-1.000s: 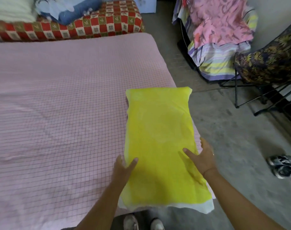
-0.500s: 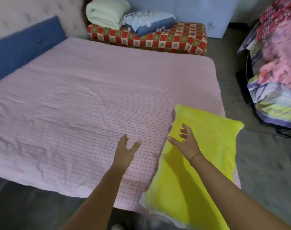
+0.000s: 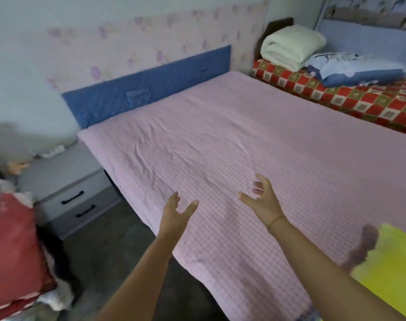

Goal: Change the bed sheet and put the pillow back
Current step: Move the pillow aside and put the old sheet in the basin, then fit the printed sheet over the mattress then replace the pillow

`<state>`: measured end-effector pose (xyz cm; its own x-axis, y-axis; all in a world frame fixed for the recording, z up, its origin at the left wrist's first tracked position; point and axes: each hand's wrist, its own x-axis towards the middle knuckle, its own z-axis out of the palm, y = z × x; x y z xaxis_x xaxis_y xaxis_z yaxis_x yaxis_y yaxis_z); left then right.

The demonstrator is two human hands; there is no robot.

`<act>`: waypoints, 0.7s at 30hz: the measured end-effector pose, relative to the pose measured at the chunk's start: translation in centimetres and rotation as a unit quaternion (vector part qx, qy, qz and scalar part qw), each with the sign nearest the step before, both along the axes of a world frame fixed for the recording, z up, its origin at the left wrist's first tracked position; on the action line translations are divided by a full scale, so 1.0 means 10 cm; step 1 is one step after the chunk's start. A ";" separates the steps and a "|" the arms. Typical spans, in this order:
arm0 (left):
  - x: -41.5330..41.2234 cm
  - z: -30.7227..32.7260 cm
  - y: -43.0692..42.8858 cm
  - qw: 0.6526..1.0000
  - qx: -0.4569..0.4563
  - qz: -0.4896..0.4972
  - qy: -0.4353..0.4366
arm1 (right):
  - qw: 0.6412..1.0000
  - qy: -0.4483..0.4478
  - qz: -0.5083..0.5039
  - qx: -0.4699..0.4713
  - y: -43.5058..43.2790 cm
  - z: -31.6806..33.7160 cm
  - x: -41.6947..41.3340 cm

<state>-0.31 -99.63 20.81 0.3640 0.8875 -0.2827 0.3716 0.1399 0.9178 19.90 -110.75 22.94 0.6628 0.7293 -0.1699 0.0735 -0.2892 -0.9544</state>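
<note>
A pink checked sheet (image 3: 220, 147) covers the bed, lightly creased near the blue headboard (image 3: 146, 89). Both arms reach out over its near edge. The left hand (image 3: 176, 214) and the right hand (image 3: 264, 200) hover just above the sheet, holding nothing; the fingers (image 3: 262, 181) are wide and loosely bent, palms turned inward. The yellow pillow (image 3: 392, 269) lies on the sheet at the lower right, beside the right forearm and apart from both hands. A folded cream blanket (image 3: 292, 47) rests on a red checked cover (image 3: 359, 98) beyond the bed. A grey nightstand (image 3: 65, 181) stands left of the bed.
</note>
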 end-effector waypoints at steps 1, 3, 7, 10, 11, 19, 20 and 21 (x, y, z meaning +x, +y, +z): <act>-0.13 0.01 0.15 1.000 0.002 0.015 0.001 | 1.000 0.001 0.016 0.003 0.21 0.01 -0.09; -0.37 0.03 0.41 0.999 0.007 0.042 0.006 | 0.999 0.007 0.047 0.008 0.59 0.04 -0.29; -0.79 0.04 0.82 0.995 0.017 0.088 0.035 | 0.994 0.018 0.108 0.003 1.20 0.03 -0.67; -1.07 -0.02 1.03 0.990 0.023 0.125 0.053 | 0.988 0.016 0.152 -0.016 1.58 -0.02 -0.91; -1.15 -0.04 1.09 0.988 0.022 0.138 0.059 | 0.986 0.013 0.166 -0.020 1.70 -0.04 -0.99; -1.71 -0.16 1.49 0.962 0.006 0.262 0.072 | 0.956 -0.021 0.288 -0.050 2.66 -0.15 -1.56; -1.79 -0.17 1.54 0.959 0.005 0.275 0.073 | 0.952 -0.018 0.302 -0.051 2.77 -0.17 -1.64; -1.87 -0.19 1.59 0.955 0.002 0.288 0.073 | 0.947 -0.017 0.315 -0.053 2.87 -0.19 -1.73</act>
<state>-19.00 -83.75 18.93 -0.2269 0.9300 -0.2892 0.3578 0.3557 0.8634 2.55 -82.07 21.08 0.1081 0.9621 -0.2503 0.2944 -0.2715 -0.9163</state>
